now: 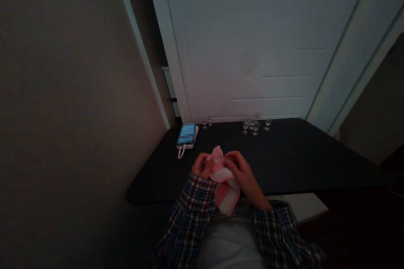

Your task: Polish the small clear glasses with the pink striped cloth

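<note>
A pink and white cloth (225, 195) is bunched between my two hands above the near part of the dark table. My left hand (202, 165) is closed on the cloth's upper left side. From the other side, my right hand (238, 166) pinches the cloth with bent fingers. A faint clear glint shows in the folds between the fingers, perhaps a small stemmed glass, too dim to be sure. The lower end of the cloth hangs down towards my lap.
Several small stemmed glasses (255, 128) stand at the back of the black table (293, 159), and two more glasses (204, 124) stand further left. A lit device (187, 134) with a white strap lies at the back left. A white panel (268, 21) rises behind.
</note>
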The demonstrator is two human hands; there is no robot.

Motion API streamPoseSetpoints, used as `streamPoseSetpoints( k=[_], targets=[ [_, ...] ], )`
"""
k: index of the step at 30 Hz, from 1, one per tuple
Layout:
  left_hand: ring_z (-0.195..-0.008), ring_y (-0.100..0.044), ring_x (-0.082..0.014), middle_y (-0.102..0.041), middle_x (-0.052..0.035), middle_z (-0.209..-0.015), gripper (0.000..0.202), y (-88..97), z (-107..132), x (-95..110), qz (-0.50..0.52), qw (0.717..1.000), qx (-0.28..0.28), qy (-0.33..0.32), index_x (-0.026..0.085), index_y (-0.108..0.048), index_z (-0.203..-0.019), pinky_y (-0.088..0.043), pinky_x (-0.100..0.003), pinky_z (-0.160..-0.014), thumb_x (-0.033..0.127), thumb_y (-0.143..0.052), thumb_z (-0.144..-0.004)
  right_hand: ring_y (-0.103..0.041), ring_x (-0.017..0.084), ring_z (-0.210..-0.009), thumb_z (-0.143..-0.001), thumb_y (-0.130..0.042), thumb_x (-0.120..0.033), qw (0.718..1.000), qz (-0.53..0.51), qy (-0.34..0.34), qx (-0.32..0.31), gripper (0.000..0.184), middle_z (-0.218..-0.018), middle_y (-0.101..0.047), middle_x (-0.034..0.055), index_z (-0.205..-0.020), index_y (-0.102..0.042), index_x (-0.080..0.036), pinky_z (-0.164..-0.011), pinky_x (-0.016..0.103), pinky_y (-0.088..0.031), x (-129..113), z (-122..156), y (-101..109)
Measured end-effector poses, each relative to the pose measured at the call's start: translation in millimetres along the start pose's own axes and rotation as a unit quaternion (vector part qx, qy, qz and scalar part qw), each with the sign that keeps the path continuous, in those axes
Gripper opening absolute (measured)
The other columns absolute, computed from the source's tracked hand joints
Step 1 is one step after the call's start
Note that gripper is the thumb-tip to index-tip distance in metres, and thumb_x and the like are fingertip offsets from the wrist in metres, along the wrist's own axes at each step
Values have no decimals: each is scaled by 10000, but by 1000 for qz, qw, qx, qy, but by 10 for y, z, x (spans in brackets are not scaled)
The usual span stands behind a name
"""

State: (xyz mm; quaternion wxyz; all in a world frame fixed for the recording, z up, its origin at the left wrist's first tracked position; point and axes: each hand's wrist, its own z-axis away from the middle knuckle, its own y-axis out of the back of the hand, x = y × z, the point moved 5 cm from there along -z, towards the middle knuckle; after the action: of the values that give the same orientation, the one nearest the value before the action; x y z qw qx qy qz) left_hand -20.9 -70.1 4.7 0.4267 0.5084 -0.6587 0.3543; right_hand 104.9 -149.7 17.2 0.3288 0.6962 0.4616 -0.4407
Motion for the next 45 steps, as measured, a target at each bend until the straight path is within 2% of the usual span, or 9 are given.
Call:
streamPoseSetpoints(
  k=[7, 11, 22, 26, 30, 34, 37, 41, 45],
  targets=[
    [-536, -435, -94, -533, 10, -623, 313, 11, -4, 25, 21, 1000, 11, -3, 174, -596, -747, -336, -192, -492, 480, -619, -688, -549, 153, -792, -792, -520, -245, 997, 81, 15, -8, 154, -861, -591, 8, -931, -574, -204, -685, 254, -426, 21, -24, -18],
    [-491, -397, -85, -495, 26, -572, 295, 8, 6, 42, 3, 1000, 6, 11, 173, -583, -743, -319, -191, -464, 463, -614, -698, -548, 152, -783, -795, -510, -239, 994, 106, 17, -4, 156, -850, -599, 11, -923, -592, -202, -677, 253, -421, -6, -20, -7],
    [-514, -401, -95, -500, 21, -584, 315, -3, 4, 17, 18, 1000, 19, 2, 169, -581, -744, -302, -202, -480, 472, -627, -672, -557, 152, -804, -783, -543, -241, 995, 91, 7, 34, 162, -878, -592, 22, -936, -567, -194, -671, 255, -437, 9, -30, 33],
    [-498, -389, -97, -480, 25, -566, 328, 34, -4, -10, 16, 999, 44, -2, 175, -577, -745, -304, -209, -475, 494, -612, -681, -553, 154, -820, -762, -576, -255, 996, 88, 16, 24, 230, -959, -583, 38, -983, -551, -197, -682, 265, -449, -10, -21, 3],
    [-528, -438, -102, -521, 10, -613, 301, 46, 0, 12, 41, 998, 56, -4, 175, -566, -760, -352, -209, -500, 469, -603, -705, -551, 150, -827, -745, -594, -248, 997, 78, 22, 14, 288, -1000, -568, 41, -1024, -534, -204, -694, 270, -462, -35, -13, -17],
    [-541, -464, -111, -541, 0, -628, 277, 45, 1, 13, 41, 997, 64, 7, 177, -571, -759, -362, -219, -504, 448, -602, -708, -560, 152, -830, -752, -585, -238, 996, 80, 37, 8, 240, -928, -588, 31, -987, -553, -207, -724, 276, -463, -83, -4, -14],
    [-542, -476, -118, -556, -8, -631, 305, 31, -6, -16, 34, 997, 60, 21, 174, -577, -768, -363, -226, -510, 468, -612, -691, -577, 150, -795, -759, -593, -268, 998, 65, 22, 15, 250, -865, -607, 20, -995, -537, -205, -712, 270, -461, -75, 5, 2],
    [-577, -503, -118, -585, -10, -662, 305, -4, -12, -9, 56, 998, 38, 11, 176, -576, -770, -382, -213, -533, 469, -612, -694, -592, 143, -731, -789, -568, -308, 999, 37, -1, 11, 271, -807, -621, 2, -1032, -499, -211, -662, 254, -453, -45, 20, 6],
    [-535, -455, -109, -550, 11, -621, 276, -13, -17, 9, 38, 999, 27, 0, 188, -586, -743, -348, -207, -505, 458, -613, -692, -593, 148, -698, -812, -532, -350, 999, 44, -9, 7, 218, -747, -626, -6, -981, -528, -211, -620, 248, -440, -46, 24, 5]
  ],
)
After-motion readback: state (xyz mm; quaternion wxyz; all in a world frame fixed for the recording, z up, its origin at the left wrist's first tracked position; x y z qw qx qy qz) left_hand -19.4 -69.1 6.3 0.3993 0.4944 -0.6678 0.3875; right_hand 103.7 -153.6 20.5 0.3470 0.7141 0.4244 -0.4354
